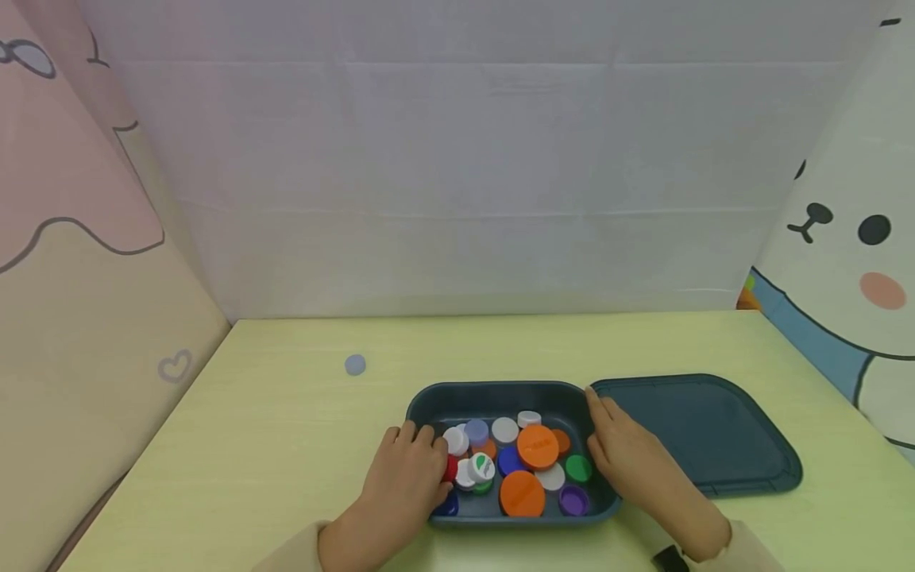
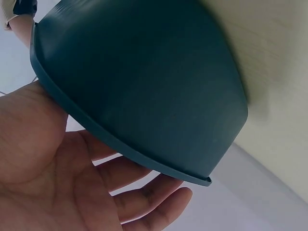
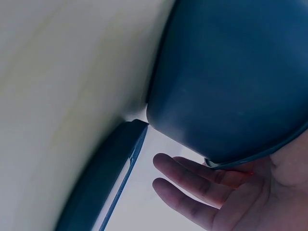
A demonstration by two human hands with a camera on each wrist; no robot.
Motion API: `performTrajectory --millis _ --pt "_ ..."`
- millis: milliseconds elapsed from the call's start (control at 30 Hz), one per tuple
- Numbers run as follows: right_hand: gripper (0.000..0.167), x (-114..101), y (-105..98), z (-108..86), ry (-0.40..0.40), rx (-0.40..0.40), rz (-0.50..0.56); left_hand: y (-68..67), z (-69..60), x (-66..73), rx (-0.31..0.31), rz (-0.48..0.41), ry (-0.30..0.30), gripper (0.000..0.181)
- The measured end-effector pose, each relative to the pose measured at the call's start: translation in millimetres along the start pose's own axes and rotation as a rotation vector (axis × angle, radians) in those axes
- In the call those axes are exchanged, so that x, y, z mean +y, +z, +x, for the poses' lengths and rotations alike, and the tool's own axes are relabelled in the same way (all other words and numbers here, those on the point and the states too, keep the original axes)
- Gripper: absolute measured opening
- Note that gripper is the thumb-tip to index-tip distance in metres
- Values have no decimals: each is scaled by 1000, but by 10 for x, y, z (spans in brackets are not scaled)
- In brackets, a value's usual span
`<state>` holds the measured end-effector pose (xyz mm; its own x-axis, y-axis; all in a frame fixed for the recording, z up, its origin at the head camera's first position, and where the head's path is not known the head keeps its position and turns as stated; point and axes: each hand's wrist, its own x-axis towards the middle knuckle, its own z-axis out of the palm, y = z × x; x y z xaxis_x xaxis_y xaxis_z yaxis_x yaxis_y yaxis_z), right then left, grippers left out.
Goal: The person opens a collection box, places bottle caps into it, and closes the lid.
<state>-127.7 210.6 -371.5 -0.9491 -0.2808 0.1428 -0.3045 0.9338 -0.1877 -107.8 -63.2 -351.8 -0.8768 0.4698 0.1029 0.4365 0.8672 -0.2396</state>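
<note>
A dark teal plastic box [image 1: 493,397] holds several bottle caps: orange, white, blue, green, purple and red. My left hand [image 1: 407,481] grips its left rim, with fingers draped over the edge near the red cap [image 1: 449,469]. In the left wrist view, the palm [image 2: 43,168] faces the box's outer wall [image 2: 144,91]. My right hand [image 1: 629,457] holds the right rim, thumb on the inside. Below that rim, the right wrist view shows extended fingers [image 3: 185,180] beside the outer wall [image 3: 231,82]. No cap is visibly held in either hand.
A matching dark teal lid [image 1: 693,429] lies to the right, close against the box. One pale lilac cap [image 1: 355,365] sits on the yellow table [image 1: 250,445], back left. White sheeting [image 1: 472,159] hangs behind, and patterned panels [image 1: 86,318] flank the table.
</note>
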Motion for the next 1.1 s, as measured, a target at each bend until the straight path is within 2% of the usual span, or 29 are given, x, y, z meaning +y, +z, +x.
performTrajectory --millis 267,433,700,867,1100 --pt "52 -1 5 4 0 15 -1 1 -5 -20 35 -24 15 41" --pt "52 0 6 3 2 14 -2 -21 -10 -52 89 -78 17 36" --pt "52 4 5 -1 4 5 0 -74 -5 -105 141 -149 22 31" --pt "52 7 9 3 4 7 1 -98 13 -152 203 -170 -2 31" --pt "52 9 11 4 4 9 2 -149 31 -241 233 -189 -59 33"
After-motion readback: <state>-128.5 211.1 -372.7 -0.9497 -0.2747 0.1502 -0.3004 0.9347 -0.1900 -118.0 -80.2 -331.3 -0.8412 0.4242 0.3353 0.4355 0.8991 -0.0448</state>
